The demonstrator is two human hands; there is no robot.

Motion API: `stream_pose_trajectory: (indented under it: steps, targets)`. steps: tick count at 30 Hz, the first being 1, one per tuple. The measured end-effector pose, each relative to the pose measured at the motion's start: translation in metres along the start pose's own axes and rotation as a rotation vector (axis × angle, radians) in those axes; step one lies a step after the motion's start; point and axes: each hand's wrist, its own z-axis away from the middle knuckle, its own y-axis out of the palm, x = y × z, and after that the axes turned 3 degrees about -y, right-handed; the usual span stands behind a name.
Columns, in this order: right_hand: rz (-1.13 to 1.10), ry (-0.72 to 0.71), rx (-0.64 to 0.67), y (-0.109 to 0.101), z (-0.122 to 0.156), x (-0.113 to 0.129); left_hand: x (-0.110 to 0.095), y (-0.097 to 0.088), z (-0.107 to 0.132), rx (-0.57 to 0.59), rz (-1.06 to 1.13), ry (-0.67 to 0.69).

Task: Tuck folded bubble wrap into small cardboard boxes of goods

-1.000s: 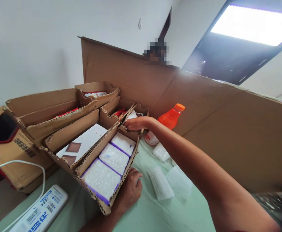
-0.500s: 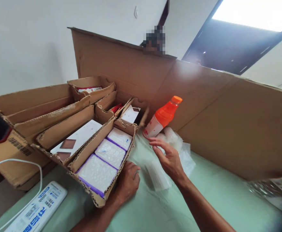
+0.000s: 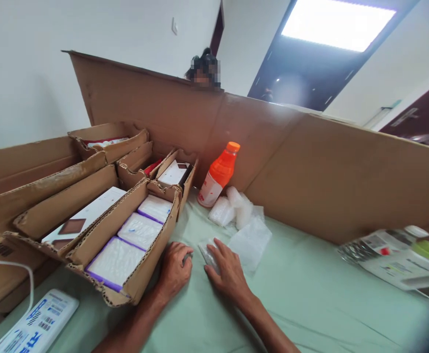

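Pale green cloth [image 3: 310, 304] covers the table, fenced at 12 o'clock by a cardboard wall [image 3: 310, 166] with an orange bottle [image 3: 219, 172] just before it. From my remote seat I read the right hand [image 3: 229, 272] as flat and spread, palm down, its fingertips on a clear bubble-wrap pouch [image 3: 206, 251] at its 11 o'clock, with more pouches [image 3: 232, 208] beyond at 12. The left hand [image 3: 173, 267] rests curled on the cloth just beside the cardboard tray [image 3: 151, 260] of white packets [image 3: 140, 230] at its 10 o'clock; whether it grips anything I cannot tell.
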Motion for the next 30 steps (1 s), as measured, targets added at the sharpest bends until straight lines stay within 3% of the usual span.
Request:
stream_pose_trajectory:
  steps: [9,14,17,19,22,26,30]
  targets:
    - [-0.168,-0.017,-0.198,0.015,0.005,-0.019,0.002,0.001,0.0,-0.002,-0.005,0.013]
    - [-0.25,-0.008,-0.42,-0.016,-0.01,-0.038,0.002,0.001,0.0,0.002,0.001,0.011]
    - [-0.089,-0.037,-0.596,-0.04,-0.029,-0.045,0.002,0.001,0.001,0.005,0.002,0.011]
    - [0.038,-0.034,-0.636,-0.046,-0.038,-0.048,0.002,0.001,0.001,0.001,0.003,0.015]
    - [0.134,-0.024,-0.606,-0.032,-0.038,-0.054,0.003,0.002,0.001,-0.01,0.001,0.023]
    - [0.136,-0.056,-0.544,0.009,-0.022,-0.061,0.005,0.004,0.0,-0.023,-0.003,0.03]
    - [0.088,-0.053,-0.595,0.03,-0.017,-0.058,0.005,0.004,0.0,-0.025,-0.007,0.028]
